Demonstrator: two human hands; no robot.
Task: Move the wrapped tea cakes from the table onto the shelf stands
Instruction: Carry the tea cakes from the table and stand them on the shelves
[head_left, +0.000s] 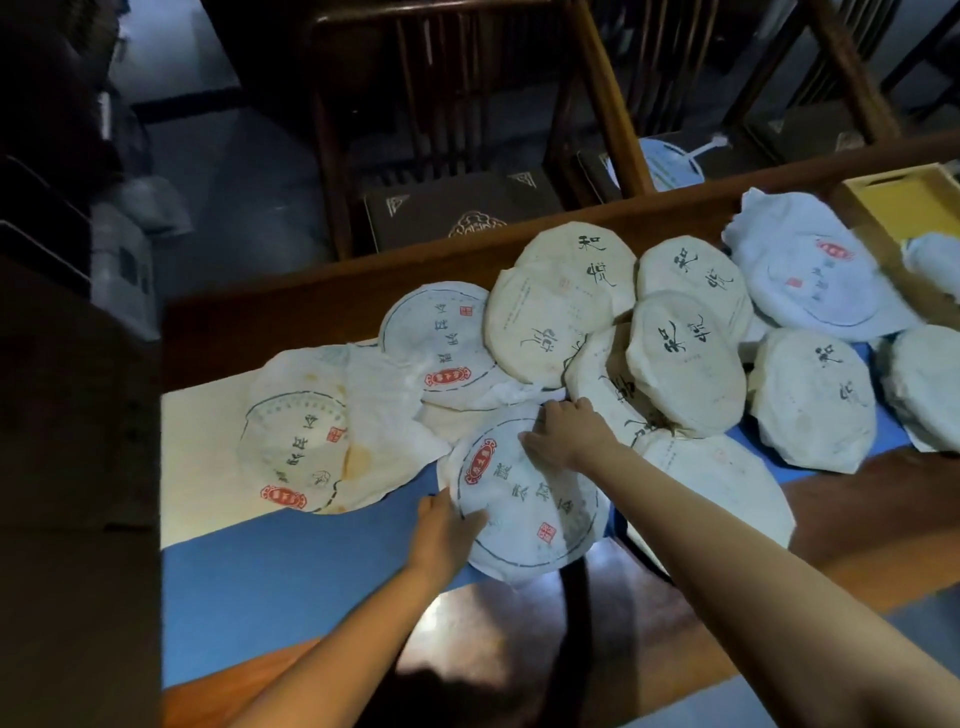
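Several round tea cakes in white paper wrappers lie in a loose, overlapping heap across the wooden table (322, 301). The nearest wrapped tea cake (540, 514), with a red oval label and dark characters, is gripped by both hands. My left hand (449, 530) holds its near left edge, thumb on top. My right hand (563, 431) rests over its far edge with fingers curled on the paper. A flattened, stained wrapper (311, 436) lies to the left. No shelf stand is in view.
A blue cloth (291, 587) covers the table's near part. A dark wooden chair (457, 130) with a cushion stands behind the table. A yellow wooden box (904, 202) sits at the far right. A dark cabinet edge (78, 467) fills the left side.
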